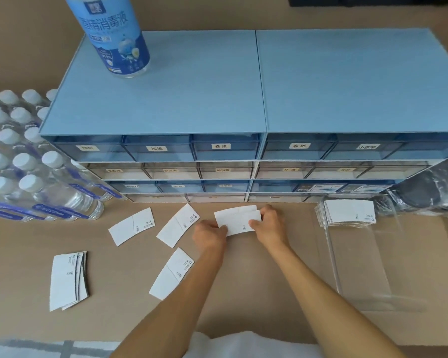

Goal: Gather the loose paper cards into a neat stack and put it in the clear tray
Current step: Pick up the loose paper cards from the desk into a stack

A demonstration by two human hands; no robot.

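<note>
Both hands hold a small bunch of white paper cards [237, 220] just above the brown floor, in front of the drawer cabinet. My left hand [209, 233] grips the bunch's left end and my right hand [270, 221] pinches its right end. The cards in the bunch are slightly fanned. Three single cards lie loose to the left: one card [131, 226], a second card [177, 225] and a third card [171, 273]. A small overlapped pile of cards [67, 279] lies further left. The clear tray [357, 257] stands at the right with a stack of cards [348, 211] in its far end.
A blue drawer cabinet [217, 94] with labelled drawers stands right behind the cards, with a spray bottle [111, 34] on its top. A shrink-wrapped pack of water bottles [23, 161] lies at the left. Dark items in plastic bags [429, 192] lie behind the tray.
</note>
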